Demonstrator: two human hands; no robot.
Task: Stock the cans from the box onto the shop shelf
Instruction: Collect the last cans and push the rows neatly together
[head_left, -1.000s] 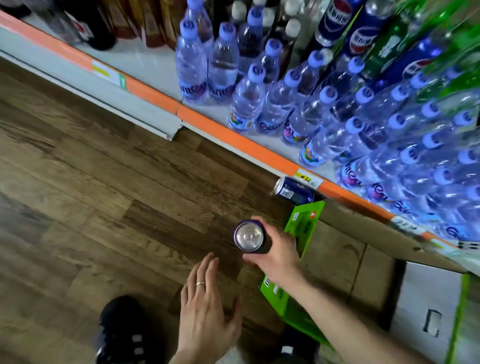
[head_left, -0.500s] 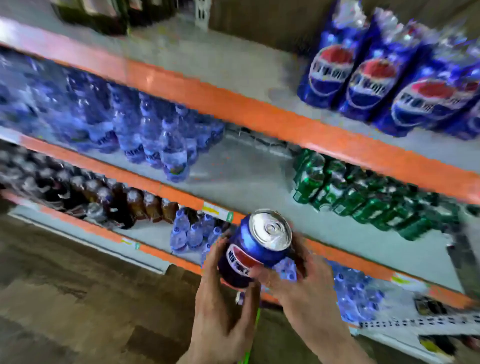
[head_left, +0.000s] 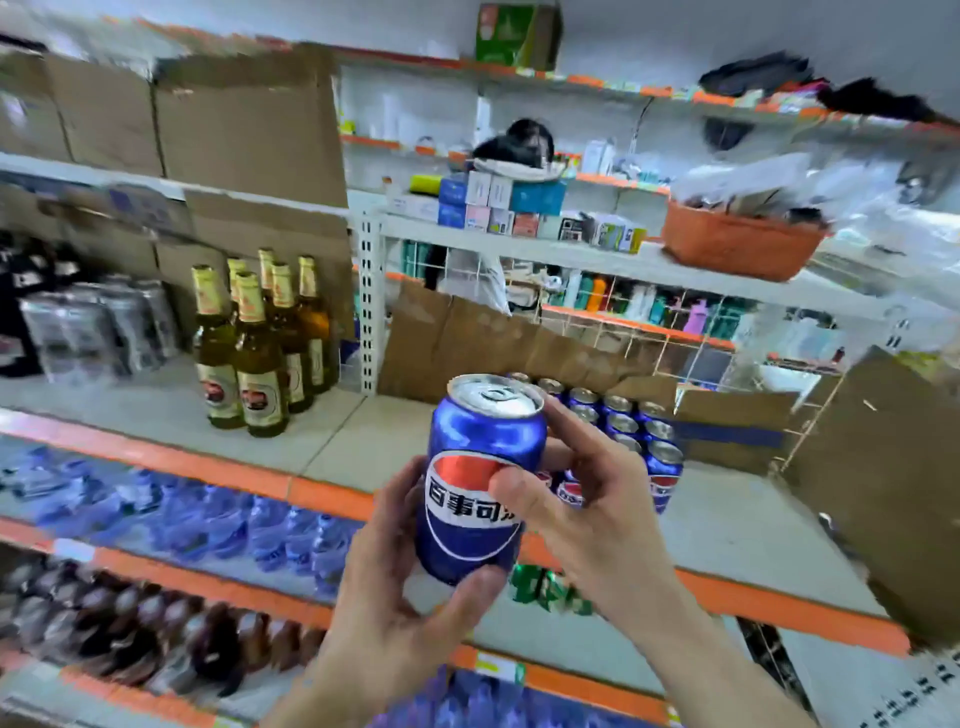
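Holding a blue can (head_left: 480, 483) upright between both hands, we curl our left hand (head_left: 395, 597) round its base and pinch its side with our right hand (head_left: 582, 499). Beyond it, on the shelf (head_left: 363, 447), stand rows of cans (head_left: 631, 431), with amber bottles (head_left: 260, 348) farther left.

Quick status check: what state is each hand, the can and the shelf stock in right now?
Blue cola can: upright, sealed, held off the shelf.
Left hand: grips the can's lower part.
Right hand: grips the can's side.
Row of blue cans on the shelf: standing upright.
Amber glass bottles: upright, capped.
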